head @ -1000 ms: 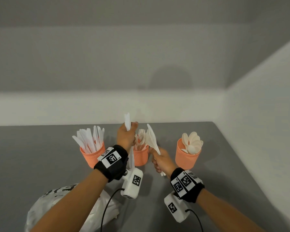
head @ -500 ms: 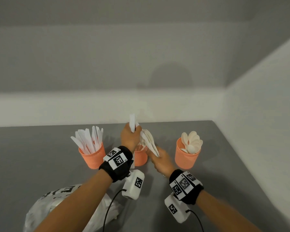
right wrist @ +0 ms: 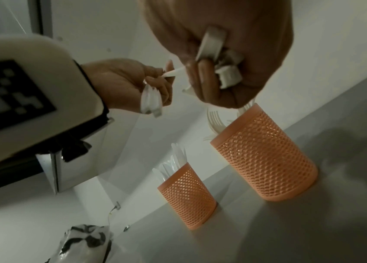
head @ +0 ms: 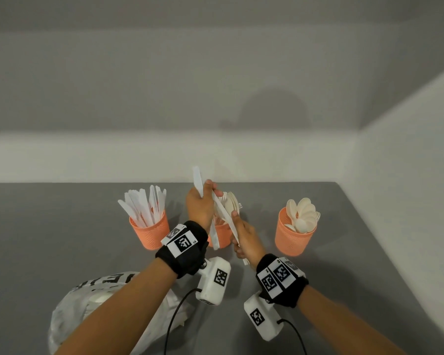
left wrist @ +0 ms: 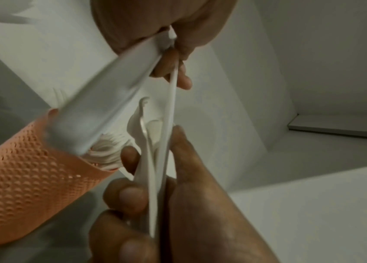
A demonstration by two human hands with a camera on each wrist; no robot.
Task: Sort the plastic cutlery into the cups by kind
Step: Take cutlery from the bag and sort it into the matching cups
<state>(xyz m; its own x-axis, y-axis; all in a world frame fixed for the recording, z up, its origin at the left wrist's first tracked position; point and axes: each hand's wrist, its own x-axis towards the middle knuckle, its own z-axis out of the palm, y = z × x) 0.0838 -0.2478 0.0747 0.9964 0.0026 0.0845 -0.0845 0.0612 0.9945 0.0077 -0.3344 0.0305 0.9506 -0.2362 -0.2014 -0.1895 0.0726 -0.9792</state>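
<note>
On the grey table (head: 62, 226) the knife cup (head: 149, 233) stood leftmost. The left hand (head: 199, 208) was raised over the middle cup (head: 222, 235), fingers curled round white knives (head: 198, 180) and pinching the tip of one piece from the bundle (head: 226, 213). The right hand (head: 246, 242), lower and just beside it, gripped that bundle by its handles. The spoon cup (head: 291, 237) stood farthest right. The left wrist view showed a spoon bowl (left wrist: 154, 126) within the bundle; the right wrist view showed the handle ends (right wrist: 225, 74) bunched in the fist.
</note>
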